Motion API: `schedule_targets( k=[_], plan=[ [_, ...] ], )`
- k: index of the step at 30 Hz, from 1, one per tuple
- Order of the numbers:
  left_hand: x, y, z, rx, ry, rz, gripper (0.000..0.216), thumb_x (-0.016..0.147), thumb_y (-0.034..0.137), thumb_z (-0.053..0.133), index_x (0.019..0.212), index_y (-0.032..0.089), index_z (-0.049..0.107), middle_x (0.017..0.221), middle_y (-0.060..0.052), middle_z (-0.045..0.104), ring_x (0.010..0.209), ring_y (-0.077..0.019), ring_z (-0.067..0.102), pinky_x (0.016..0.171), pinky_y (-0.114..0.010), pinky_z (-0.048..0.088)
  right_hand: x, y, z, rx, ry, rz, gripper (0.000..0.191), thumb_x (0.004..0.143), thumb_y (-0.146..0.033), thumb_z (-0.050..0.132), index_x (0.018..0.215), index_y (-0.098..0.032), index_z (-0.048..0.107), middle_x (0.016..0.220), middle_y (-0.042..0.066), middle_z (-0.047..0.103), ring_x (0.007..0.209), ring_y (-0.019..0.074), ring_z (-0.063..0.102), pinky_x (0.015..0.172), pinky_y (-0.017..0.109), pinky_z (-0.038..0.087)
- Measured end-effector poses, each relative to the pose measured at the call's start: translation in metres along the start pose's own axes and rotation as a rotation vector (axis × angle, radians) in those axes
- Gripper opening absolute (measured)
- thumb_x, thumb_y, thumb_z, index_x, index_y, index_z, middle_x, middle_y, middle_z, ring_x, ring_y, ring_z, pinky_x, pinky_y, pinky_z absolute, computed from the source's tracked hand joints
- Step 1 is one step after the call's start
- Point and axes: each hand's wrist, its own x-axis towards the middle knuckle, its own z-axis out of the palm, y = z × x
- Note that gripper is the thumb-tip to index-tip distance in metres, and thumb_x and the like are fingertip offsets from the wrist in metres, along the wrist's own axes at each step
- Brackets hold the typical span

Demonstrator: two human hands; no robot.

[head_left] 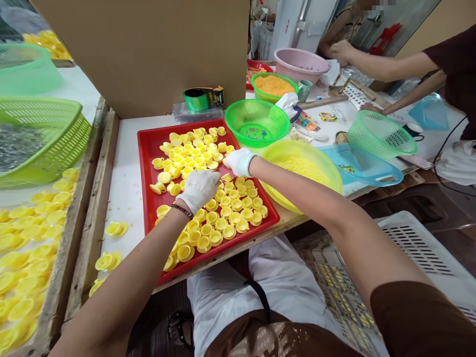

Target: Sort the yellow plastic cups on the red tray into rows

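A red tray (147,148) lies on the white table and holds several small yellow plastic cups (193,153). My left hand (199,191), in a white glove with a bead bracelet at the wrist, rests curled over the cups in the tray's middle. My right hand (238,161), also gloved, is closed with its fingertips down on cups just right of the left hand. What each hand pinches is hidden under the fingers.
A yellow bowl (327,171) sits right of the tray, a green bowl (256,121) behind it. A cardboard wall (148,49) stands at the back. Green baskets (44,134) and loose yellow cups (29,233) lie left. Another person's arms (390,67) work at far right.
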Motion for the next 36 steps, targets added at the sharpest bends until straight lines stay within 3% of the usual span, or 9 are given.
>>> schedule_targets(
  k=[5, 10, 16, 22, 27, 32, 36],
  plan=[
    [-0.001, -0.002, -0.001, -0.075, 0.022, -0.054, 0.036, 0.102, 0.03, 0.045, 0.117, 0.019, 0.076, 0.117, -0.014, 0.079, 0.104, -0.0312, 0.074, 0.079, -0.038, 0.051, -0.014, -0.009, -0.002, -0.021, -0.012, -0.103, 0.038, 0.101, -0.013, 0.058, 0.133, -0.015, 0.079, 0.137, 0.02, 0.074, 0.127, 0.0369, 0.07, 0.102, 0.047, 0.057],
    [-0.02, -0.027, -0.011, -0.099, 0.083, -0.133, 0.038, 0.104, 0.03, 0.041, 0.112, 0.019, 0.076, 0.12, -0.014, 0.077, 0.108, -0.031, 0.073, 0.085, -0.039, 0.052, -0.015, 0.01, -0.008, 0.0, -0.057, -0.139, 0.04, 0.098, -0.008, 0.061, 0.131, -0.017, 0.081, 0.137, 0.015, 0.074, 0.127, 0.0334, 0.07, 0.103, 0.041, 0.055],
    [-0.036, -0.062, -0.008, 0.038, 0.037, -0.412, 0.034, 0.098, 0.03, 0.052, 0.122, 0.015, 0.07, 0.128, -0.021, 0.072, 0.111, -0.0367, 0.072, 0.086, -0.041, 0.051, 0.018, 0.018, -0.006, 0.048, 0.102, 0.155, 0.039, 0.103, -0.016, 0.056, 0.137, -0.013, 0.075, 0.138, 0.021, 0.073, 0.126, 0.0328, 0.072, 0.097, 0.038, 0.059],
    [-0.039, -0.075, 0.004, 0.011, -0.043, -0.395, 0.038, 0.103, 0.025, 0.037, 0.115, 0.018, 0.073, 0.121, -0.017, 0.077, 0.107, -0.0332, 0.073, 0.086, -0.041, 0.05, 0.028, -0.002, 0.007, -0.025, 0.148, 0.113, 0.041, 0.102, -0.006, 0.048, 0.134, -0.01, 0.074, 0.132, 0.024, 0.074, 0.123, 0.0341, 0.074, 0.095, 0.044, 0.059],
    [-0.055, -0.082, 0.001, -0.061, 0.031, -0.37, 0.039, 0.103, 0.031, 0.039, 0.122, 0.017, 0.071, 0.127, -0.019, 0.074, 0.113, -0.0348, 0.071, 0.089, -0.042, 0.049, 0.008, 0.004, -0.004, -0.136, -0.021, 0.032, 0.035, 0.1, -0.008, 0.054, 0.124, -0.011, 0.08, 0.128, 0.023, 0.076, 0.124, 0.0359, 0.073, 0.096, 0.045, 0.058],
    [-0.063, -0.086, -0.005, -0.082, -0.036, -0.387, 0.034, 0.1, 0.032, 0.047, 0.117, 0.017, 0.073, 0.125, -0.02, 0.075, 0.116, -0.0384, 0.069, 0.102, -0.05, 0.045, 0.006, 0.013, -0.009, -0.102, -0.014, 0.084, 0.035, 0.104, -0.017, 0.056, 0.133, -0.017, 0.076, 0.135, 0.018, 0.075, 0.126, 0.0325, 0.072, 0.093, 0.038, 0.058],
    [-0.066, -0.088, -0.005, -0.145, -0.045, -0.394, 0.033, 0.1, 0.035, 0.049, 0.114, 0.021, 0.075, 0.119, -0.015, 0.079, 0.11, -0.0345, 0.072, 0.098, -0.046, 0.046, 0.007, 0.013, -0.006, -0.1, -0.105, 0.104, 0.033, 0.102, -0.014, 0.061, 0.131, -0.014, 0.076, 0.13, 0.018, 0.077, 0.123, 0.0327, 0.073, 0.095, 0.04, 0.058]
  ],
)
